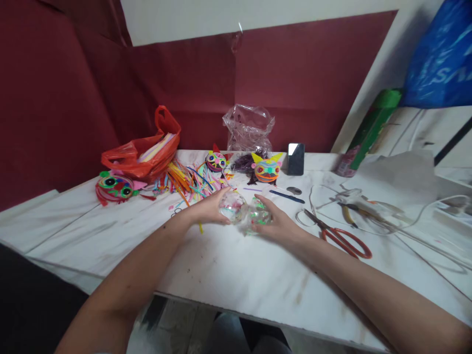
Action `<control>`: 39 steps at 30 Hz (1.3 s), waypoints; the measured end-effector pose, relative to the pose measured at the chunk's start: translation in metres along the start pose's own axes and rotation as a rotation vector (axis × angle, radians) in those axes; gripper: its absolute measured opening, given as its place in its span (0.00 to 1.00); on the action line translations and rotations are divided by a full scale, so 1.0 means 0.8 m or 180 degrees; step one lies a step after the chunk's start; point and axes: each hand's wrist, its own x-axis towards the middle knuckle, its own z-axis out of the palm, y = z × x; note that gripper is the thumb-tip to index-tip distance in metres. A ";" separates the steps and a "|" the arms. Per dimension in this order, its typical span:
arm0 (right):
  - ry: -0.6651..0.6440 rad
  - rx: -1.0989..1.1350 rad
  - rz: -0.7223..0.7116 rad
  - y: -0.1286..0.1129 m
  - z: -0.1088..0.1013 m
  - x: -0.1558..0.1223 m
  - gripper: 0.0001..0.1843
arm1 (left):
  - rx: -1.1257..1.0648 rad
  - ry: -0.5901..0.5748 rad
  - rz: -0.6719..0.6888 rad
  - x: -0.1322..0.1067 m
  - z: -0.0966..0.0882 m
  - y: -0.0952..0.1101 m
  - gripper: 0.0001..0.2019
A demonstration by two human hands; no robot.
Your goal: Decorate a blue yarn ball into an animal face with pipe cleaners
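Observation:
Both my hands meet over the middle of the white table (pixel 228 270). My left hand (pixel 206 210) is curled round a clear plastic half-ball (pixel 232 206). A second clear half-ball (pixel 258 217), with green and red bits showing inside, sits in the closed fingers of my right hand (pixel 280 223). The two halves touch each other just above the tabletop. Behind them lie colourful paper strips (pixel 188 179) and three decorated ball faces: a red-green one (pixel 116 187) at the left, a small one (pixel 217 161) and an orange-blue one (pixel 267 169).
An orange plastic bag (pixel 143 152) with strips sits at the back left, a clear bag (pixel 249 128) behind centre, a phone (pixel 295 159) beside it. Red-handled scissors (pixel 341 236), a glue gun (pixel 354 199) with cord, a blue pen (pixel 287 195) and a green box (pixel 372 123) lie to the right.

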 end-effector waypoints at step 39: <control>-0.0211 0.0842 -0.0367 -0.018 -0.002 -0.006 0.50 | -0.1754 -0.0251 0.0104 -0.011 0.042 0.027 0.50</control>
